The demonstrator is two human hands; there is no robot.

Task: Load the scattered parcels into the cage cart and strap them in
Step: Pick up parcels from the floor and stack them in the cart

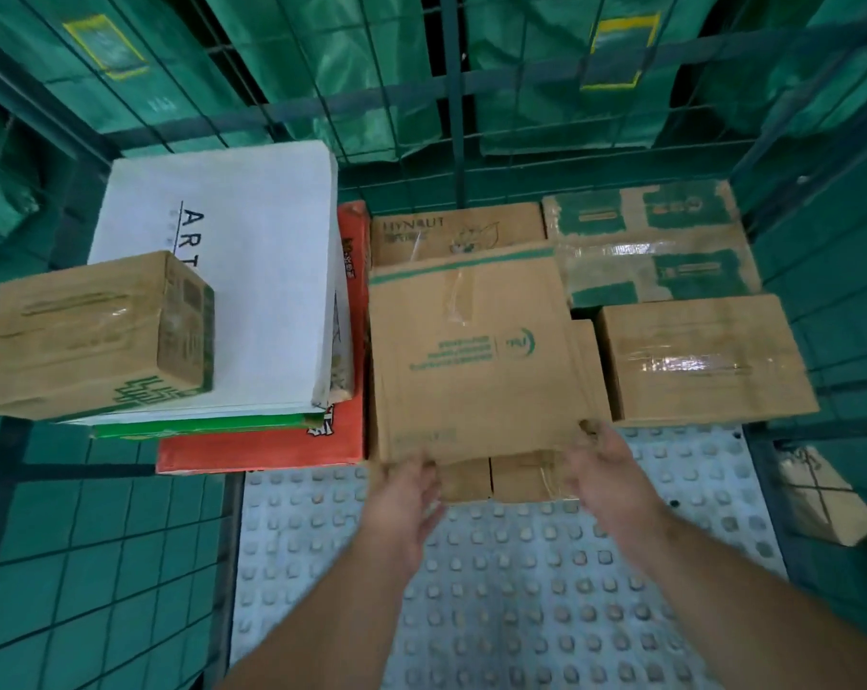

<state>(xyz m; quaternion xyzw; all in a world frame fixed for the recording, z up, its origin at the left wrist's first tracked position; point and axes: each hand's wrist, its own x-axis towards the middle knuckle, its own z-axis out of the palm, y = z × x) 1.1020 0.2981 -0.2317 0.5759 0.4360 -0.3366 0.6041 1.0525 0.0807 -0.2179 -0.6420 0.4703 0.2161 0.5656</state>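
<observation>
**Both hands at the carton's near edge**

Both forearms ran up from the bottom of the view to the carton, a flat brown one with green print, lying inside the cart on top of a lower box. My right hand pinched its near right corner, thumb on top, fingers hidden underneath. My left hand met the near left edge with fingers almost straight. Blur kept me from telling whether it gripped or only touched.

Under my arms lay the studded grey floor. To the left stood a stack: a red box at the bottom, a thin green box on it, and a big white box on top. A small box sat on the white one's near left corner.

Behind the carton sat a HYNRUT box, close to the back mesh. Right of that lay a taped box with green panels. Just in front of it a plain box sat beside the carton. Green sacks showed beyond the mesh.
</observation>
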